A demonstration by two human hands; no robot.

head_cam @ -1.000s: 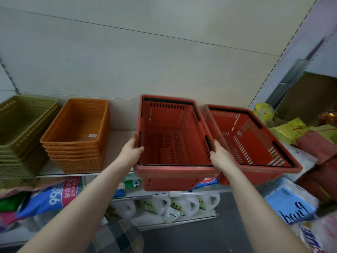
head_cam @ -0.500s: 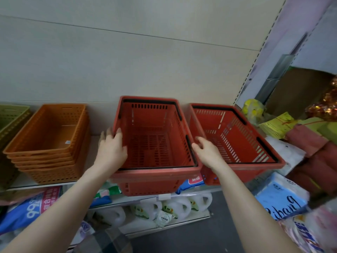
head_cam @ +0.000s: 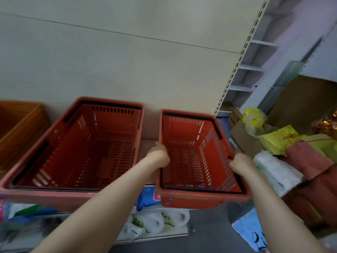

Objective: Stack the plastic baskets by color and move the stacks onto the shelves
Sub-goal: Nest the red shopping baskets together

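Note:
Two red plastic baskets sit on the shelf. The left red basket (head_cam: 82,143) stands alone with no hand on it. My left hand (head_cam: 158,157) grips the left rim of the right red basket (head_cam: 193,157), and my right hand (head_cam: 238,164) grips its right rim. That basket juts out over the shelf's front edge. A stack of orange baskets (head_cam: 16,125) shows at the far left, cut off by the frame.
A lower shelf (head_cam: 164,232) holds white jugs and bagged goods. To the right lie yellow packets (head_cam: 279,141), red bundles (head_cam: 310,161) and a cardboard box (head_cam: 302,103). A slotted shelf upright (head_cam: 235,70) rises behind the right basket.
Both hands left the left red basket and moved right onto the rims of the right red basket. The view swung right, so the green stack is out of frame.

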